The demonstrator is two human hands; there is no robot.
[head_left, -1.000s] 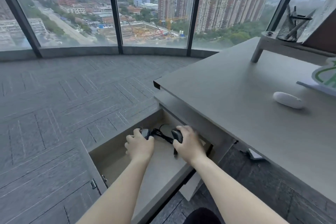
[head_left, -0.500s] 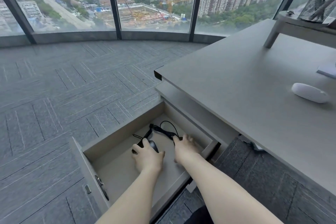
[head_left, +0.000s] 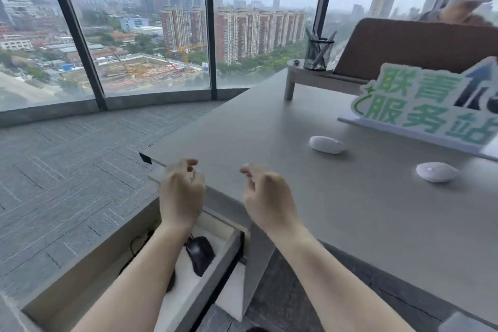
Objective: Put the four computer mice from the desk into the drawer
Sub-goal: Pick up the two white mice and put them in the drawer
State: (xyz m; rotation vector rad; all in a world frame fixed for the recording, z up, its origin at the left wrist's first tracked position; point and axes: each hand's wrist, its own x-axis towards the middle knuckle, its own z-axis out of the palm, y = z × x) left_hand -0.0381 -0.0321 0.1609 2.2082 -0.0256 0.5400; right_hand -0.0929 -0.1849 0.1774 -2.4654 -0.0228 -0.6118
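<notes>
Surface carries two white mice: one near sign, other toward right edge. Open drawer below holds one black mouse in plain view, second dark shape mostly hidden behind forearm. Left hand, right hand empty, fingers loosely curled, raised above surface edge. Roughly half done; two white mice left.

Second black mouse: mostly hidden behind the left arm; only a dark edge shows.
Mouse cords: partly hidden by the arm, so where they end cannot be told.
Drawer: its near end is cut off by the bottom edge.
Green sign: its right side is cut off by the edge.
Left hand fingers: blurry.
Pen cup: what is inside is too small to tell.
Top right corner: blurry shapes, cannot tell.
</notes>
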